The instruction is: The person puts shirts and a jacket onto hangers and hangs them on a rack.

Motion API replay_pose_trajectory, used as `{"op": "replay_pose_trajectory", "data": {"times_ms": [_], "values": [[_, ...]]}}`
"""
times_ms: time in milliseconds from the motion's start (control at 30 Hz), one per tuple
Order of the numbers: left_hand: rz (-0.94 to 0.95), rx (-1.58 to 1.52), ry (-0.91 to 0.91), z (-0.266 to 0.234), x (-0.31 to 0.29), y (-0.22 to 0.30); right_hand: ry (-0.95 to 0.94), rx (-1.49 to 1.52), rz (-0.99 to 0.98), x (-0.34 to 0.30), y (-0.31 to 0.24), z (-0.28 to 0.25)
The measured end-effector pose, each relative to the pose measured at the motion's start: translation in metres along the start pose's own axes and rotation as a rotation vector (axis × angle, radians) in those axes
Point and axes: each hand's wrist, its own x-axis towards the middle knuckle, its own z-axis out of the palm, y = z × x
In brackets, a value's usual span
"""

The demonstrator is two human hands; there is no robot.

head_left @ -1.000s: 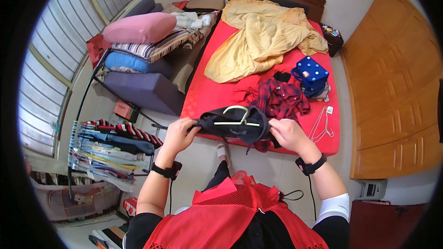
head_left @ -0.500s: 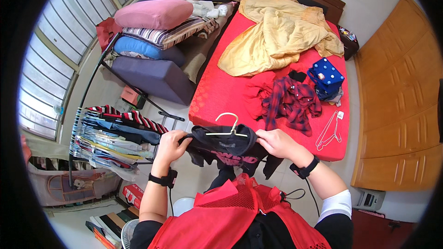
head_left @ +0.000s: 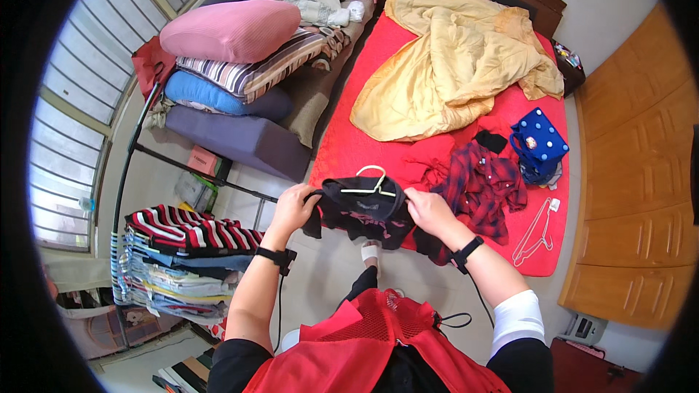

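Note:
Between my hands hangs a black long-sleeved top with pink lettering on its front. A pale hanger sits inside its neck, and the curved hook stands up above the collar. My left hand is closed on the cloth at the left shoulder. At the right shoulder, my right hand pinches the cloth, with one dark sleeve drooping below it. The top is held in the air just before the near edge of the bed.
To the left stands a black clothes rack with several hung garments. On the red bed lie a yellow quilt, a red plaid shirt, a blue dotted bundle and white hangers. Cushions pile up beyond the rack.
The top has risen slightly in the view, still held at both shoulders. The rack and its clothes sit lower in the view, and my white-covered foot now shows on the floor.

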Motion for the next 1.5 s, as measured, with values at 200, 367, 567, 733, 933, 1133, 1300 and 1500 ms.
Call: {"op": "replay_pose_trajectory", "data": {"times_ms": [200, 367, 567, 733, 933, 1133, 1300, 1500], "values": [[0.067, 0.046, -0.006, 0.049, 0.106, -0.047, 0.11, -0.076, 0.075, 0.082, 0.079, 0.018], [0.03, 0.093, 0.023, 0.095, 0.175, -0.075, 0.138, -0.171, 0.181, 0.128, 0.138, 0.039], [-0.15, 0.089, 0.164, 0.152, 0.19, -0.085, 0.167, -0.36, 0.419, 0.13, 0.172, 0.069], [-0.093, -0.067, 0.045, 0.195, 0.157, -0.07, -0.139, -0.196, 0.607, 0.084, 0.189, 0.072], [-0.095, -0.119, -0.116, 0.245, 0.118, -0.048, -0.362, -0.076, 0.728, 0.0, 0.213, 0.057], [-0.087, -0.215, -0.281, 0.279, 0.103, 0.01, -0.292, -0.04, 0.875, -0.108, 0.236, 0.039], [-0.047, -0.216, -0.348, 0.303, 0.095, 0.049, -0.168, 0.022, 0.941, -0.192, 0.258, 0.027], [-0.016, -0.166, -0.371, 0.338, 0.089, 0.092, -0.216, 0.068, 1.043, -0.267, 0.284, 0.025]]}}
